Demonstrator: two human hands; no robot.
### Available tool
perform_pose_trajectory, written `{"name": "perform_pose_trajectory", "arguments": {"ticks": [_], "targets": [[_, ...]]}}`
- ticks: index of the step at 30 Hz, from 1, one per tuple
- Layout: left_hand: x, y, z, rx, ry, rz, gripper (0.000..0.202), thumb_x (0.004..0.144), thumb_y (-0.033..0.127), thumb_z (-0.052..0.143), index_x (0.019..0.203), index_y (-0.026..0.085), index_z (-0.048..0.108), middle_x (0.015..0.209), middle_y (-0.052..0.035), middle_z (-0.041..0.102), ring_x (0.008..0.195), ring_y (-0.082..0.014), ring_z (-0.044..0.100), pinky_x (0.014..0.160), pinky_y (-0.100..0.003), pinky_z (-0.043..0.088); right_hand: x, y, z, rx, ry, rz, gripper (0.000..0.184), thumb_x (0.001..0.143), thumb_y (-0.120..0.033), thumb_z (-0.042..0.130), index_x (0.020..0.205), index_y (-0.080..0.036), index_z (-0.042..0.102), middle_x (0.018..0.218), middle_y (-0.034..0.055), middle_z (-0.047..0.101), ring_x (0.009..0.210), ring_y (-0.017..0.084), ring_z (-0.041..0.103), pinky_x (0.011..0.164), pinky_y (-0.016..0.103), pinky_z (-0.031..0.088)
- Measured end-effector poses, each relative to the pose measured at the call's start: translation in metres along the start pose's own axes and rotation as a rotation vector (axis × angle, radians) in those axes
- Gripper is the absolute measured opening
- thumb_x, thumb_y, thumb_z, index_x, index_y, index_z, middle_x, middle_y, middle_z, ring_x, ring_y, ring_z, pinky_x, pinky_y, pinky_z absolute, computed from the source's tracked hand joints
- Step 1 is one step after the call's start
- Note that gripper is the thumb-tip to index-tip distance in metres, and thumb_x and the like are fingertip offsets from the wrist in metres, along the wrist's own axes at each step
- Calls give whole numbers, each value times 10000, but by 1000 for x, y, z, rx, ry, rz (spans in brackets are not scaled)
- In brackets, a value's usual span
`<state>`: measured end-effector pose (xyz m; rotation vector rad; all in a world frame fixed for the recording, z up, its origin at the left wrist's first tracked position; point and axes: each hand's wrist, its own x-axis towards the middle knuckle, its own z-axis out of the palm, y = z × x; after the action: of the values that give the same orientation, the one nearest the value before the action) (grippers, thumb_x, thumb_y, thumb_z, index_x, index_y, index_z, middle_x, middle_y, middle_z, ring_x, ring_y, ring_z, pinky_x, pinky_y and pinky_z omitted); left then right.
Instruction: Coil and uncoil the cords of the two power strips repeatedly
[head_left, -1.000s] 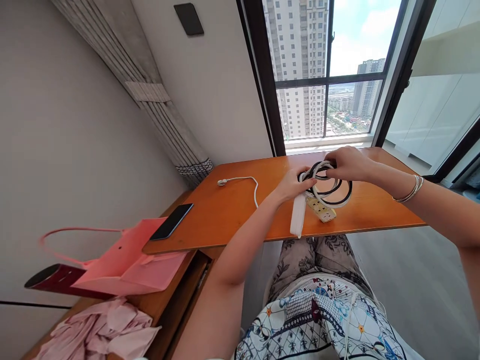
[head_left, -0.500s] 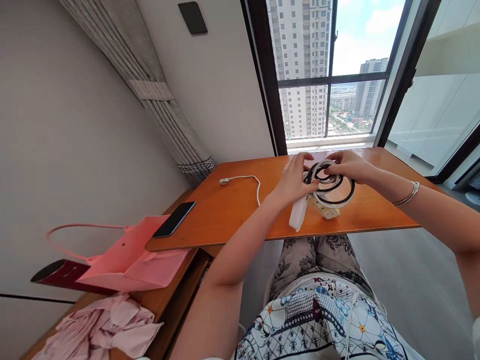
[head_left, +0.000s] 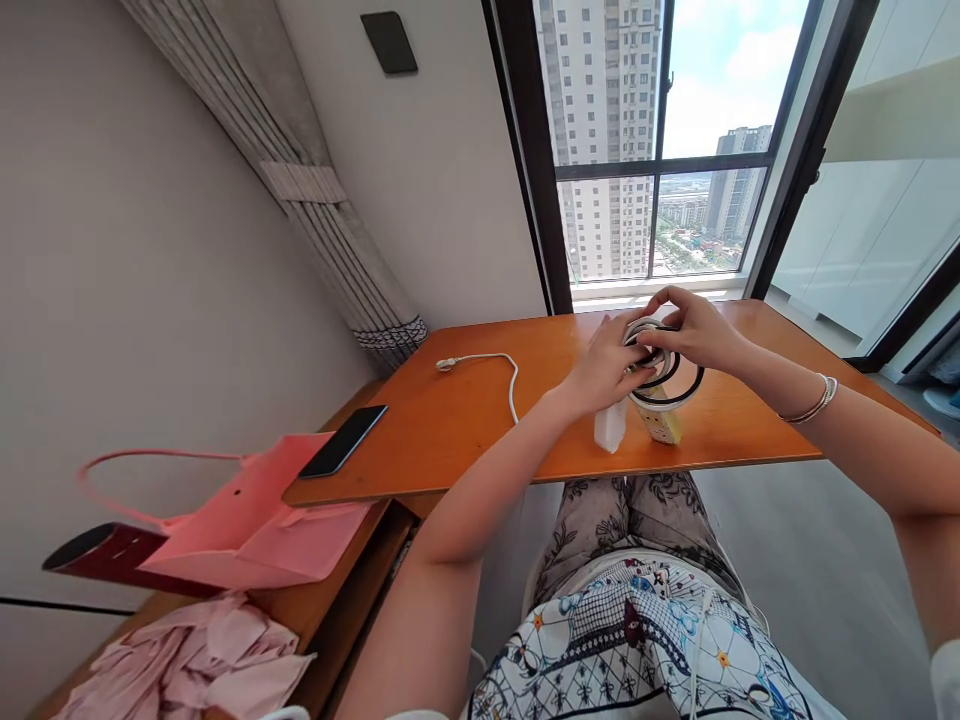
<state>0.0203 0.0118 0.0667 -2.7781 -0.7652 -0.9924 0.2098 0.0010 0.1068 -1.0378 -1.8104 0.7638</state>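
Both of my hands meet over a coil of black and white cable (head_left: 679, 392) at the far middle of the orange table (head_left: 465, 430). My left hand (head_left: 611, 365) presses its fingers on the left side of the coil. My right hand (head_left: 694, 325) curls over the coil's top and grips it. Under the coil lie two power strips, a white one (head_left: 611, 427) and a yellowish one (head_left: 664, 425), both pointing toward me. A loose white cable with a plug (head_left: 487, 365) trails to the left across the table.
A black phone (head_left: 343, 440) lies at the table's left corner. Below it, on a lower wooden surface, are a pink paper bag (head_left: 247, 515), a dark red box (head_left: 112, 558) and crumpled pink cloth (head_left: 187, 665). A window (head_left: 652, 150) is behind the table.
My hands have drawn the coil tighter and smaller. The white strip has turned so it looks shorter and points at me. My left hand moved onto the coil.
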Motion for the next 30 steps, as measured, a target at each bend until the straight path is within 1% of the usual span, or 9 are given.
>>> {"name": "perform_pose_trajectory", "arguments": {"ticks": [3,6,9,14,17,20,23,27,30], "targets": [[-2,-2,4,-51,81,42,209,961,344,556,963,207,714,1615,-117,332,1507,-297,306,1210,-560,318,0,6,0,-123,49,-137,313,803,-474,742,885,-218,581,514,-66,534,470,97,454,485,239,317],[-4,-6,9,-73,166,70,256,969,406,539,1002,221,713,1654,-95,270,1527,-309,258,1235,-576,243,2,14,2,-117,37,-211,312,858,-513,654,900,-206,618,579,-43,562,511,98,449,515,250,324],[-5,-10,14,-85,256,79,313,971,464,517,996,219,710,1629,-112,312,1489,-321,329,1229,-584,242,7,21,2,-83,1,-247,357,882,-549,593,918,-197,639,660,-8,613,575,119,507,560,263,373],[-11,-7,20,-102,439,116,392,988,507,458,999,189,688,1537,-154,405,1355,-291,472,1151,-519,392,18,31,1,-130,-67,-303,416,899,-595,545,900,-198,670,687,10,629,644,152,568,630,288,429],[-17,1,22,-89,498,149,369,985,497,472,1017,197,684,1479,-152,455,1260,-269,540,1119,-495,434,24,37,7,-86,-83,-331,486,899,-661,508,858,-204,668,679,7,615,656,157,564,650,297,445],[-18,7,22,-94,500,169,354,967,508,510,1028,211,692,1425,-138,499,1205,-265,575,1114,-505,442,27,46,19,36,-56,-324,551,862,-733,508,784,-204,640,712,13,615,679,160,554,662,305,457],[-13,3,19,-141,480,111,373,960,524,522,1056,219,714,1523,-132,417,1247,-281,560,1121,-526,432,25,53,32,138,59,-273,558,829,-761,538,759,-213,615,715,9,599,691,161,550,662,305,472],[-6,-12,13,-266,388,0,450,945,572,522,1209,252,697,1691,-93,137,1314,-292,528,1109,-495,458,17,56,41,256,198,-208,581,840,-798,481,962,-252,640,928,34,675,813,181,621,673,305,525],[-6,-21,10,-342,289,-33,548,909,615,558,1336,280,634,1700,-77,120,1379,-308,484,1147,-478,434,14,53,39,288,193,-229,619,854,-815,431,1102,-283,628,1124,49,677,985,206,648,773,340,564]]}}
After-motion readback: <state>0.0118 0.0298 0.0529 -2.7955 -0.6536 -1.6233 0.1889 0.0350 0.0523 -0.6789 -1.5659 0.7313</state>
